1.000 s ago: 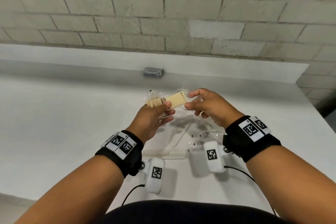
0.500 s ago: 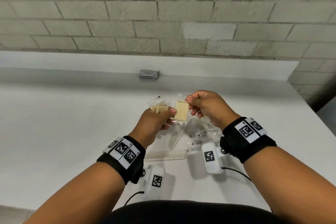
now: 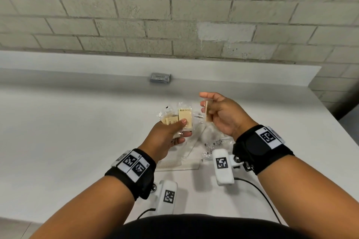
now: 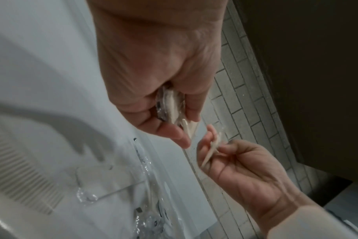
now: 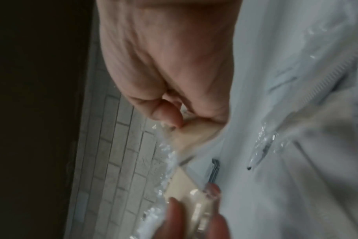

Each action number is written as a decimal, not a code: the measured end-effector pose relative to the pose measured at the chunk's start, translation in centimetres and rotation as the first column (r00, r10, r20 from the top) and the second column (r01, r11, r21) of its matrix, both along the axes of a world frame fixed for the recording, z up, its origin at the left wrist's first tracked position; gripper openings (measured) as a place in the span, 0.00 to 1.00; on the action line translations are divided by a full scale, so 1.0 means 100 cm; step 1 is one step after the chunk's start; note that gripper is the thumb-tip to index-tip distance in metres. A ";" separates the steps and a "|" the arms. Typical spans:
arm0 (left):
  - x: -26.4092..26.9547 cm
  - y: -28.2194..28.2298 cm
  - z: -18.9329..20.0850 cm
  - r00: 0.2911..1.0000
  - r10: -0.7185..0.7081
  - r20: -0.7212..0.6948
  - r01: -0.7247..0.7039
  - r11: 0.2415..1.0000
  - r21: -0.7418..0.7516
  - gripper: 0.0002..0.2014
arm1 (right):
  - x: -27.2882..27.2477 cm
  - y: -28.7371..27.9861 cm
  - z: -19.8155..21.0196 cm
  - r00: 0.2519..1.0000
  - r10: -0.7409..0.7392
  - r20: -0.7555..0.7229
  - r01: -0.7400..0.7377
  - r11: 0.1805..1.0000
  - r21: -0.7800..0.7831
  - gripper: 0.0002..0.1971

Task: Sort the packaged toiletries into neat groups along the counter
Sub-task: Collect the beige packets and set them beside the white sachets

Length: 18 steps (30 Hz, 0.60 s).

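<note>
My left hand point(image 3: 182, 128) grips a small fan of cream soap packets point(image 3: 185, 117) in clear wrap above the white counter point(image 3: 77, 141); the front one reads "Bath Soap". Seen from the left wrist, the packets point(image 4: 170, 106) sit between thumb and fingers. My right hand point(image 3: 206, 103) is a little to the right, apart from the left hand. It pinches a single soap packet point(image 3: 206, 111), turned edge-on. From the right wrist, that packet point(image 5: 194, 131) shows under the curled fingers, with the left hand's soap point(image 5: 186, 187) below it.
A packaged white comb point(image 3: 169, 164) and several crinkled clear packets point(image 3: 215, 143) lie on the counter under my hands. A grey stack of flat packets point(image 3: 160, 78) sits at the back ledge. The brick wall point(image 3: 174, 15) rises behind.
The hands have drawn apart. My right hand moved right and turned its soap packet edge-on. The left hand now shows the "Bath Soap" packet under its thumb.
</note>
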<state>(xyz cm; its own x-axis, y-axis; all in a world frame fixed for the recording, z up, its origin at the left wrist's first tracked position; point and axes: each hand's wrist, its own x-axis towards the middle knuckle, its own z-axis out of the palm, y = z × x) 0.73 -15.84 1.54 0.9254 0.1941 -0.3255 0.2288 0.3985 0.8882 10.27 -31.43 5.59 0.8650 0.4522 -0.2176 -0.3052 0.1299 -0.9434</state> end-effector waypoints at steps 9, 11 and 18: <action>0.003 0.000 0.000 0.996 -0.091 0.013 0.092 0.994 -0.059 0.07 | 0.000 0.004 -0.012 0.998 -0.043 0.047 0.050 0.988 -0.145 0.10; 0.005 0.001 0.000 0.997 -0.082 0.014 0.083 0.995 -0.047 0.11 | 0.000 0.005 -0.013 0.998 -0.036 0.049 0.042 0.991 -0.130 0.07; 0.006 0.005 -0.005 0.996 -0.088 -0.003 0.086 0.980 -0.181 0.12 | 0.001 0.000 -0.003 0.972 -0.067 0.224 0.065 0.998 0.014 0.08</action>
